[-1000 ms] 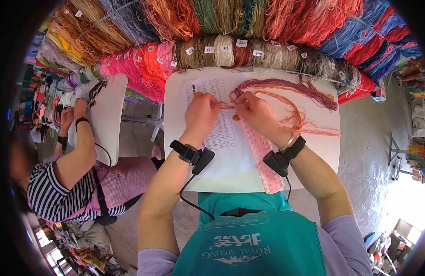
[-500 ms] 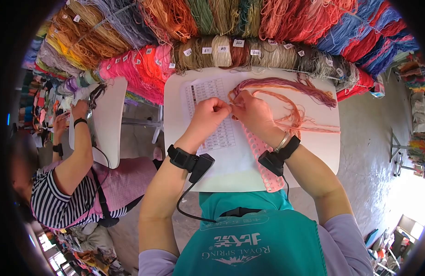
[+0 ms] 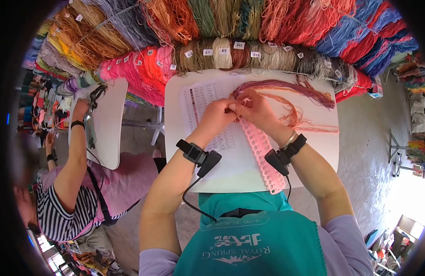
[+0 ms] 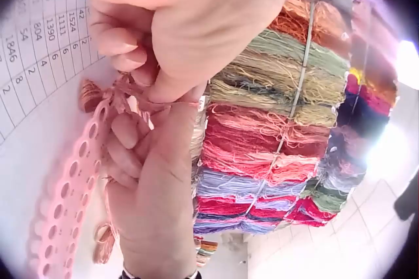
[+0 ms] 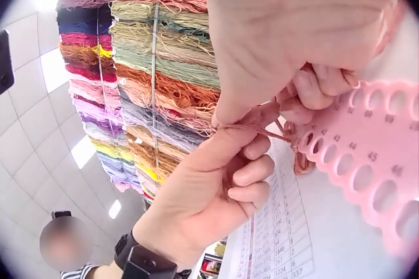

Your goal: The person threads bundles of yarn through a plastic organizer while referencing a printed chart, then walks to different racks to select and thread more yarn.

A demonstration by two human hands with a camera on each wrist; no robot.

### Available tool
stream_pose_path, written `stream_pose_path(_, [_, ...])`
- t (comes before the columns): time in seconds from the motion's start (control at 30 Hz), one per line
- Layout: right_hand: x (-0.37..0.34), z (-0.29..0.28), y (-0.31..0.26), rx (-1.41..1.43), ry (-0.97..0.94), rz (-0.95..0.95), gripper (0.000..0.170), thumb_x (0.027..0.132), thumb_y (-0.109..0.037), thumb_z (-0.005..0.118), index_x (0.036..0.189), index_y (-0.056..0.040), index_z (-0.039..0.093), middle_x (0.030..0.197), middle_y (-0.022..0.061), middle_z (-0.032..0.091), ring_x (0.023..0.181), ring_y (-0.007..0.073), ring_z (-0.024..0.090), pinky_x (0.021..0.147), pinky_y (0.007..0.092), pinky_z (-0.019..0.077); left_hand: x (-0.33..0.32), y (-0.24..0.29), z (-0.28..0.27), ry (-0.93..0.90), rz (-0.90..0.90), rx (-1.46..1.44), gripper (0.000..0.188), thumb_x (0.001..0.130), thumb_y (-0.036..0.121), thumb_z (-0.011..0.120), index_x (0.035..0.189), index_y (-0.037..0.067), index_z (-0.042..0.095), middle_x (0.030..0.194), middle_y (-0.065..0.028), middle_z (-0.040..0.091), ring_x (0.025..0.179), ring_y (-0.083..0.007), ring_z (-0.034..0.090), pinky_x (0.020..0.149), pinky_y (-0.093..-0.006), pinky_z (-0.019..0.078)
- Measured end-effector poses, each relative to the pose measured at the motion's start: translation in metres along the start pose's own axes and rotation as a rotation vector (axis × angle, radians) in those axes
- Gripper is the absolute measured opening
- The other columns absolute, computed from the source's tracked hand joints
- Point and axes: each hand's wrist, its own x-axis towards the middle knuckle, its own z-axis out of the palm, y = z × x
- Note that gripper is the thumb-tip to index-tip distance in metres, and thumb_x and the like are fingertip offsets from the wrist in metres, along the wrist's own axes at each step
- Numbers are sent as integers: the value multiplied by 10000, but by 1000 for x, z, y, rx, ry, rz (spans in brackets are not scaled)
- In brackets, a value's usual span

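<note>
- Pink thread (image 5: 275, 135): at the middle of the head view, pinched between the two hands; in the right wrist view it crosses the left fingertips and reaches the near end of a perforated strip.
- Yarn hanks (image 3: 217, 20): many colours massed across the top of the head view, reds and blues toward the upper right, browns and yellow toward the upper left.
- White surface (image 3: 314, 156): fills the centre of the head view.
- Second person (image 3: 67, 202): left side of the frame, in a striped top, with one arm stretched over a smaller side table (image 3: 109, 124).
- Paper sheet (image 3: 217, 168): on the left half of the surface, printed with a table of numbers.
- Purple and pink thread bundle (image 3: 286, 87): laid across the surface's upper right, with loose orange-pink strands (image 3: 293, 115) below it.
- Perforated pink strip (image 3: 263, 158): slanting from under the right hand to the surface's lower edge, numbers beside its holes.
- Left hand (image 3: 217, 117): fingers bent, thumb and forefinger pinching the thread.
- Right hand (image 3: 258, 112): touching the left one, fingers curled, holding the same thread.
- White number tags (image 3: 238, 45): along the lower row of hanks, upper middle.
</note>
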Motion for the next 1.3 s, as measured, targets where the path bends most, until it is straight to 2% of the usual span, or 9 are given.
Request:
stream_pose_path(0.17, [-3, -2, 5, -25, -3, -38, 470, 934, -441, 669, 1096, -20, 538, 757, 114, 704, 685, 190, 712, 627, 324, 544, -1, -3, 7, 88, 163, 332, 120, 907, 32, 600, 980, -22, 679, 786, -26, 661, 627, -119, 593, 591, -267, 491])
stream_pose_path(0.27, [-4, -1, 0, -109, -3, -22, 466, 944, -443, 635, 1118, -24, 526, 766, 131, 704, 693, 236, 712, 641, 344, 545, 1, 7, -8, -14, -261, -372, 101, 932, 102, 591, 968, 31, 654, 662, 37, 532, 506, -73, 446, 471, -223, 372])
stream_pose_path(0.37, [-8, 0, -8, -357, 4, -33, 426, 928, -375, 627, 1153, -31, 512, 800, 144, 708, 725, 289, 709, 679, 385, 545, -5, 10, -54, -192, -413, -1025, 124, 949, 195, 583, 887, 96, 626, 621, 80, 374, 483, -48, 303, 428, -206, 225])
stream_pose_path(0.5, [-17, 6, -20, -706, -8, -74, 434, 861, -255, 640, 1217, -53, 496, 846, 144, 712, 769, 326, 698, 721, 433, 537, -26, 26, -129, -89, -197, -1169, 94, 972, 170, 543, 930, 95, 581, 638, 75, 349, 465, -34, 294, 388, -202, 208])
stream_pose_path(0.6, [-19, 12, -24, -798, -28, -54, 487, 829, -241, 657, 1254, -67, 491, 856, 142, 714, 784, 346, 694, 731, 453, 540, -29, 28, -125, 36, -206, -1132, 57, 970, 148, 546, 938, 101, 546, 649, 72, 353, 478, -34, 308, 412, -196, 234])
stream_pose_path(0.7, [-23, 11, -23, -802, 4, -30, 507, 823, -243, 667, 1269, -79, 491, 862, 138, 713, 791, 350, 693, 731, 460, 544, -26, 37, -100, 169, -122, -829, 63, 955, 133, 571, 918, 102, 532, 663, 70, 373, 499, -37, 337, 454, -197, 272])
stream_pose_path(0.83, [-23, 7, -21, -769, 1, -28, 499, 823, -243, 674, 1264, -84, 501, 854, 137, 713, 788, 349, 693, 724, 462, 543, -17, 9, -116, 346, 156, 350, 127, 926, 172, 636, 900, 115, 525, 674, 70, 407, 535, -42, 378, 489, -211, 298])
stream_pose_path(1.07, [-40, 2, -18, -798, 29, -43, 448, 843, -219, 671, 1238, -89, 503, 834, 142, 707, 782, 357, 695, 706, 477, 544, -16, 4, -148, 185, -271, -1155, 223, 1020, 281, 560, 885, 110, 608, 678, 65, 464, 576, -68, 456, 500, -210, 401])
stream_pose_path(1.3, [-52, -9, -11, -790, 80, -60, 460, 833, -258, 706, 1231, -105, 535, 821, 125, 717, 779, 350, 702, 710, 473, 544, 3, 10, -254, 235, -133, -1188, 256, 1053, 212, 461, 916, 40, 593, 804, -44, 594, 711, -149, 580, 637, -281, 541])
